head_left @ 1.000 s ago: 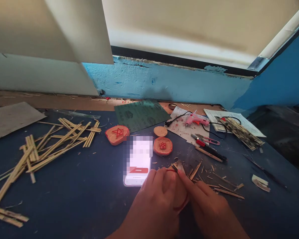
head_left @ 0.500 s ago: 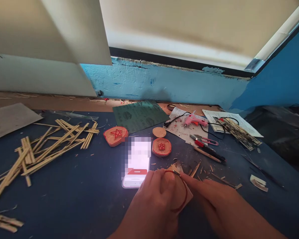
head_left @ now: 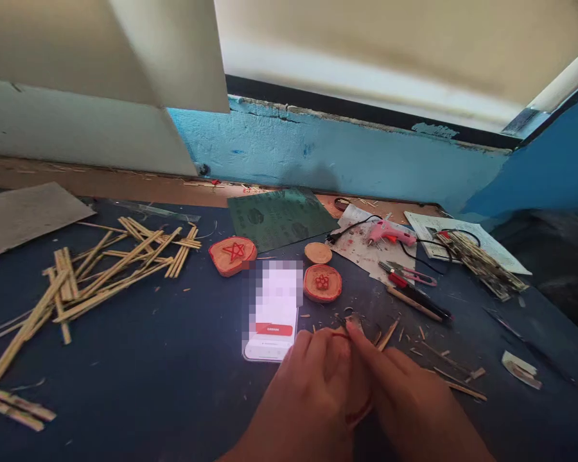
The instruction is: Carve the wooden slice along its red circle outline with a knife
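Low at the middle, my left hand is closed around a round wood slice with a dark red edge. Most of this slice is covered by my fingers. My right hand presses in from the other side, its index finger stretched to the slice's far edge. A small dark tip shows at that fingertip; what the hand grips is hidden. Just beyond my left hand lies a lit phone, partly blurred out. Behind it are a red-rimmed slice with a flower, a star-marked slice and a plain disc.
Bamboo sticks are strewn on the left of the dark table. A green sheet lies at the back. To the right are a pink glue gun, a red-and-black cutter, tweezers, a stick bundle and wood scraps.
My right hand has shifted, its index fingertip now further over the slice's far edge. The view has turned slightly, so the table things appear further right. My left hand keeps its grip.
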`<action>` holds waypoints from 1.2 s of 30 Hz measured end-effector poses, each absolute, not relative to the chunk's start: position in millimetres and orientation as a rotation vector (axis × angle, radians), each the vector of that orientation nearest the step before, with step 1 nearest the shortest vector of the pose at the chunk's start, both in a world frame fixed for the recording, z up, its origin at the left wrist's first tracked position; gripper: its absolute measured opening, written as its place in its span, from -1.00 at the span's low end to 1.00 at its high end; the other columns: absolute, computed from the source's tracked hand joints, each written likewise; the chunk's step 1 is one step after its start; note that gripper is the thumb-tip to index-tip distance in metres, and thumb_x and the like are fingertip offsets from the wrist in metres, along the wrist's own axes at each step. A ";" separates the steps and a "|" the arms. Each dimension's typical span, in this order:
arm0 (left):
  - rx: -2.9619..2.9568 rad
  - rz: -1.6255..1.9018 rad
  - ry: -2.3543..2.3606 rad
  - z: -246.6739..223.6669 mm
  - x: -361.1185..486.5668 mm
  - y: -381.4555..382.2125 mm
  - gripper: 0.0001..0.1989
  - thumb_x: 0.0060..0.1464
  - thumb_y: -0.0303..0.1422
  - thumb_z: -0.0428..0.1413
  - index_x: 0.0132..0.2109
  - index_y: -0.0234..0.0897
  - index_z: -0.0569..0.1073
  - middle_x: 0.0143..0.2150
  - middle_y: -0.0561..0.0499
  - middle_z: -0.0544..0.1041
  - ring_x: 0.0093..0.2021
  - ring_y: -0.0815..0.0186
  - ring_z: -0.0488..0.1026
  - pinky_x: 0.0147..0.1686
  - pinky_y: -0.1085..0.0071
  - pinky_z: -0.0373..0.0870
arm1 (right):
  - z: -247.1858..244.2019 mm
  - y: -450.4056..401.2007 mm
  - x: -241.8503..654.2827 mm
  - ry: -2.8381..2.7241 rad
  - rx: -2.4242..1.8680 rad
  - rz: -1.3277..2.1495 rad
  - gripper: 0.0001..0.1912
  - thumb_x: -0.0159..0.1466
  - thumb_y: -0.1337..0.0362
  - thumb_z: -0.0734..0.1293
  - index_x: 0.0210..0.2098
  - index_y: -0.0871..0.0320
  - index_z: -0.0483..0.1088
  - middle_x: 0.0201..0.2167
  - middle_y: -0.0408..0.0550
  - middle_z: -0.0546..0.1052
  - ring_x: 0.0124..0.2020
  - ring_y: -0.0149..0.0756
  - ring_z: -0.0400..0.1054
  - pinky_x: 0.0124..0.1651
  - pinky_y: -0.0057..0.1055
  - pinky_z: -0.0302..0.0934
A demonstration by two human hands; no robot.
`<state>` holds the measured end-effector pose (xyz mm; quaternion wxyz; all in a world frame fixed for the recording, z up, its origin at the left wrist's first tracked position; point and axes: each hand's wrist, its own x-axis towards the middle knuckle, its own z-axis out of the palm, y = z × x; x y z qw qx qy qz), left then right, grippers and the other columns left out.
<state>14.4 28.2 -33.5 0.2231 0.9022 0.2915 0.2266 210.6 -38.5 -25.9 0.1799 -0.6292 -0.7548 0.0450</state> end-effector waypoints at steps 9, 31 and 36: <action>2.541 0.673 0.833 -39.0 10.0 27.6 -0.33 -0.03 -0.44 0.36 0.24 -0.45 0.43 0.13 -0.36 0.59 0.00 -0.11 0.60 -0.03 -0.06 0.71 | 9.8 -32.7 225.2 -2.151 -1.803 0.153 -0.55 0.49 0.34 0.22 0.25 0.03 0.57 -0.06 -0.12 0.77 -0.17 -0.33 0.72 -0.09 -0.55 0.54; 2.507 0.718 1.001 -27.7 1.3 53.9 0.21 -0.27 0.30 0.50 0.38 -0.35 0.42 0.36 -0.43 0.43 0.30 -0.34 0.46 0.20 -0.33 0.52 | 19.1 -43.2 233.2 -2.126 -1.857 0.372 -0.54 0.50 0.31 0.18 0.22 -0.10 0.59 0.05 -0.17 0.73 -0.01 -0.27 0.69 -0.01 -0.49 0.55; 2.792 0.802 0.679 -21.2 3.8 40.7 -0.08 -0.05 0.15 0.50 0.19 -0.50 0.53 0.17 -0.38 0.64 0.14 -0.13 0.64 0.18 0.08 0.63 | 26.1 -42.1 231.7 -2.109 -1.869 0.435 -0.54 0.48 0.31 0.20 0.24 -0.17 0.56 0.06 -0.25 0.73 0.03 -0.31 0.67 0.01 -0.52 0.54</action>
